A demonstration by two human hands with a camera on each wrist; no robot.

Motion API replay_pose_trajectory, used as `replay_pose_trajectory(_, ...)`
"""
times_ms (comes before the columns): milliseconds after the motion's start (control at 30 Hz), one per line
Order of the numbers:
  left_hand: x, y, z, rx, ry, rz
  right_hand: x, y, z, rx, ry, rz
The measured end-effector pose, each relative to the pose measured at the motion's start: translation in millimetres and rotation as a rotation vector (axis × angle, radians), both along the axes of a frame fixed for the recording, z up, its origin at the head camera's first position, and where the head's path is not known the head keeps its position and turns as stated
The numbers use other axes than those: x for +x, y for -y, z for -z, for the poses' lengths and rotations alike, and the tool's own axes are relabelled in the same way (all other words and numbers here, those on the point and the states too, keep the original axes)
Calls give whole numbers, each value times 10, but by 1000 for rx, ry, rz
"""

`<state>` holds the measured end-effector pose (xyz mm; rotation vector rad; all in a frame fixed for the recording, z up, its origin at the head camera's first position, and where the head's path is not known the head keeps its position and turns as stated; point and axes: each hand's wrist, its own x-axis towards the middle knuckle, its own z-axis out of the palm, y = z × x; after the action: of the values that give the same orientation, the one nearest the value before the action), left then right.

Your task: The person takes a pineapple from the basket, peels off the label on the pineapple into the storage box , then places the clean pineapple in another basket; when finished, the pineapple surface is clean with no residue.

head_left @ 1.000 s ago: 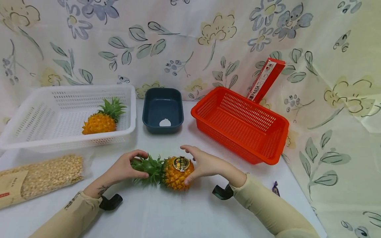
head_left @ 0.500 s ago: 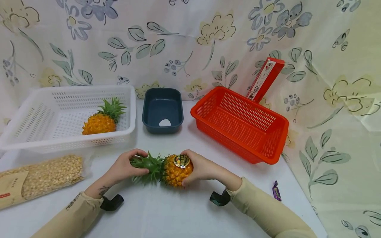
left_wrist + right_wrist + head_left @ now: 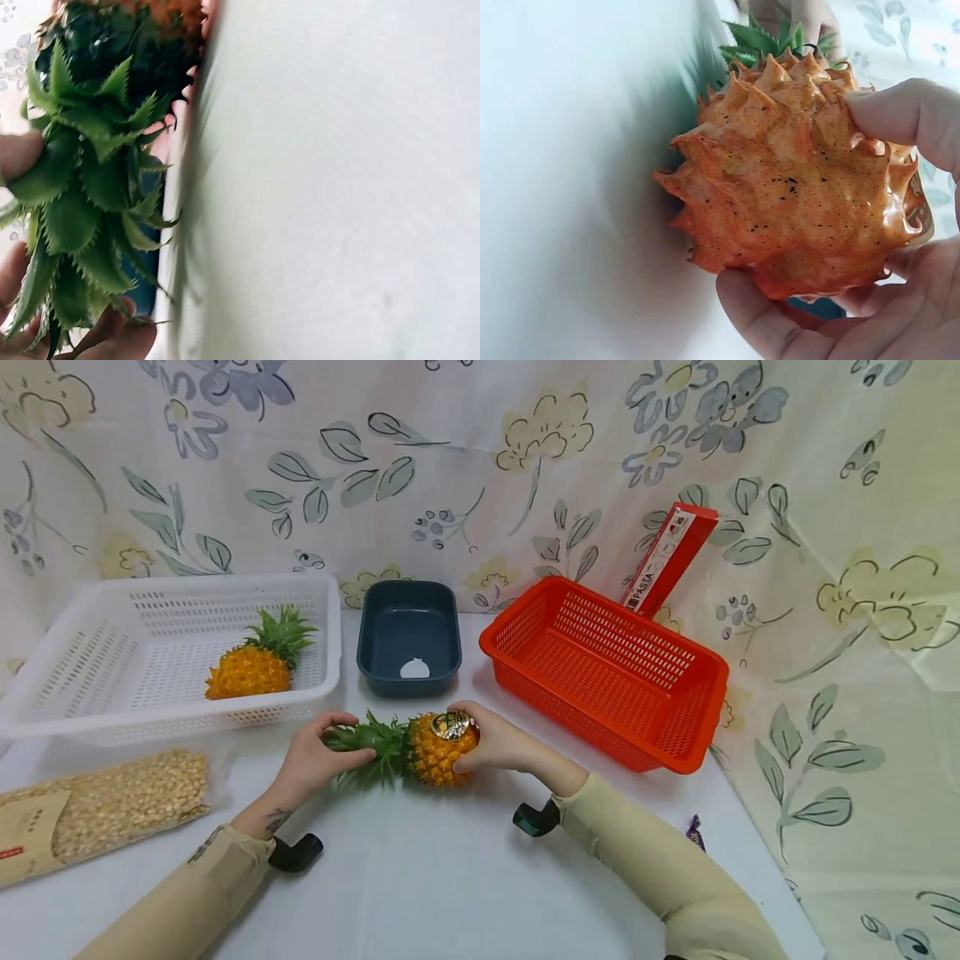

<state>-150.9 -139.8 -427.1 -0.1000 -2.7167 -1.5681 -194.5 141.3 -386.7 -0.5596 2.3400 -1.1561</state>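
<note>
A small orange pineapple (image 3: 438, 757) with a green leafy crown (image 3: 378, 745) lies sideways between my two hands. My left hand (image 3: 311, 760) holds the crown, its thumb on the leaves; the left wrist view shows the fingers around the crown's tip. Around the fruit's rounded base my right hand (image 3: 495, 743) grips with thumb and fingers. The right wrist view shows the spiky skin (image 3: 795, 187) of the base and that hand's thumb pressed on it. A black and gold label (image 3: 452, 725) faces up on the fruit. Whether the pineapple's underside touches the table is hard to tell.
Behind my left hand stands a white basket (image 3: 168, 714) with another pineapple (image 3: 251, 670) in it. A dark blue bin (image 3: 408, 685) and a red basket (image 3: 592, 727) stand farther back. A grain bag (image 3: 127, 802) lies left, a pasta box (image 3: 671, 556) leans behind, and a wrapped candy (image 3: 695, 832) lies right.
My right hand has closed around the pineapple's base. Both hands have moved the pineapple away from me, toward the blue bin. The baskets and bin have stayed put.
</note>
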Motion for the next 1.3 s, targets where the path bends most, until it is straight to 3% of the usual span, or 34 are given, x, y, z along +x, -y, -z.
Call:
replay_pose_trajectory(433,-214,-49,40,41,-35,-93,-364,14,-65,-6,64,-11)
replay_pose_trajectory(700,-264,-54,42,52,-47,-97,-437,-21,-93,-12,114,-32)
replay_pose_trajectory(1033,-257,-49,40,41,-84,-87,-502,153,-318,108,-37,72)
replay_pose_trajectory(1167,-258,-52,43,36,-87,-91,-537,235,-419,185,-91,54)
replay_pose_trajectory(1300,-259,-57,43,36,-82,-92,-566,294,-477,278,-90,9)
